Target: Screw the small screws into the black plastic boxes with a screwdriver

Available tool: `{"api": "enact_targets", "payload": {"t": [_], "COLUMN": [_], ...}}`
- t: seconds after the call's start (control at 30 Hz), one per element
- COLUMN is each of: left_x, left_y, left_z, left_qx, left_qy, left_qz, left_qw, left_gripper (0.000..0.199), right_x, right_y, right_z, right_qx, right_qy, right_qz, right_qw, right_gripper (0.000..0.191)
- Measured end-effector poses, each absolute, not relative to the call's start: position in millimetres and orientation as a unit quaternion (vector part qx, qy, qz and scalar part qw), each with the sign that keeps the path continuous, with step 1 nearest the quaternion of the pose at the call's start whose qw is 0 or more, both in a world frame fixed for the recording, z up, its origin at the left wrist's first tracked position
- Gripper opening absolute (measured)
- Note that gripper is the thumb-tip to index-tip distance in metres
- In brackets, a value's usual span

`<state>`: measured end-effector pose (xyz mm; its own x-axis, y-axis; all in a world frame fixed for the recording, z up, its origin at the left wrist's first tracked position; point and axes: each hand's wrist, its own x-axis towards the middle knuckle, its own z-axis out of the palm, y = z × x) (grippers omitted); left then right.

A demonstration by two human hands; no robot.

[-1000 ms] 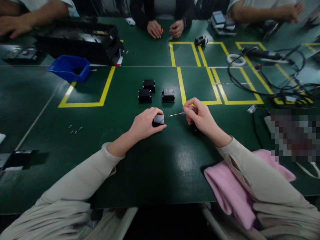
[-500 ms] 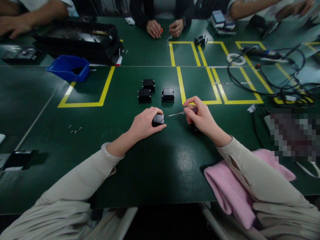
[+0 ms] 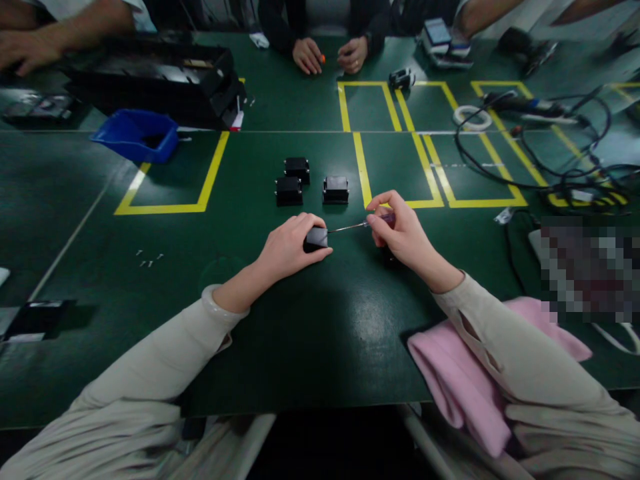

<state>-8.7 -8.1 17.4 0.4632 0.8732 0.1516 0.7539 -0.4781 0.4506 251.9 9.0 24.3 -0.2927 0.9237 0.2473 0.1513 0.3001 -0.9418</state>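
My left hand [image 3: 290,248] is wrapped round a small black box [image 3: 317,239] on the green table. A screwdriver [image 3: 350,227] is held in my right hand [image 3: 393,225], its shaft pointing left and its tip at the right side of that box. Part of another dark object [image 3: 388,255] shows under my right hand, mostly hidden. Beyond my hands stand three similar black boxes: one at the back [image 3: 297,170], one before it [image 3: 289,191] and one to the right [image 3: 336,189]. Several small screws [image 3: 150,257] lie to the left.
A blue bin [image 3: 137,136] and long black trays [image 3: 150,80] are at the back left. Cables [image 3: 575,177] and a white ring [image 3: 472,118] lie at the right, a pink cloth [image 3: 465,380] under my right forearm. Other people's hands [image 3: 330,56] rest across the table [image 3: 280,353].
My hands, the box and the screwdriver show almost no movement. At the back right, another person's arm and hand have shifted, and the hand is out of view.
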Motion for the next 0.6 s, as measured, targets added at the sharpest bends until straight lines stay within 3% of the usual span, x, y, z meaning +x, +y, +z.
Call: {"api": "enact_targets", "payload": {"t": [0.6], "left_x": [-9.4], "left_y": [-8.0], "left_z": [17.4], "left_qx": [0.839], "left_qy": [0.485], "left_qz": [0.185], "left_qw": [0.163], "left_gripper": [0.035], "right_x": [251.4], "right_y": [10.0], "right_z": [21.7], "right_qx": [-0.413], "right_qy": [-0.66], "right_qz": [0.458], "right_qw": [0.43], "right_gripper": [0.028]}}
